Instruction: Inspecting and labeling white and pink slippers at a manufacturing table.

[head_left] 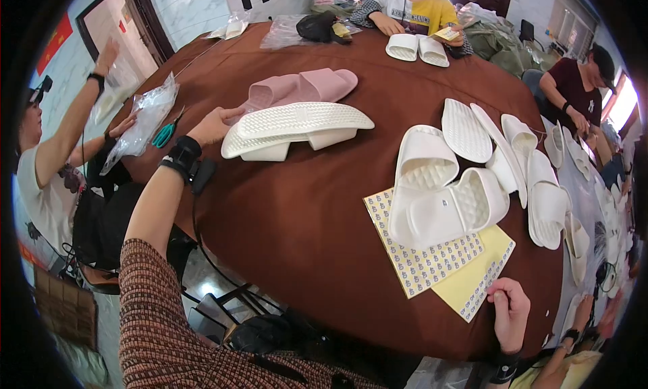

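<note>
Head view: left hand [214,124] stretched out to the worktop's [297,213] far-left edge, grip closed on the heel end of a white slipper pair [297,129], soles up. Looks light, bendy foam; best held at an end. Right hand [511,311] loosely curled, empty, by the sticker sheets [432,264] at near-right edge.

I log a round table with brown cloth [297,227]. White slippers [442,200] at 3 o'clock on yellow sticker sheets [432,267]; pink slippers [304,87] at 11; green scissors [165,134] at 9; plastic bags [145,119] beside them.
</note>
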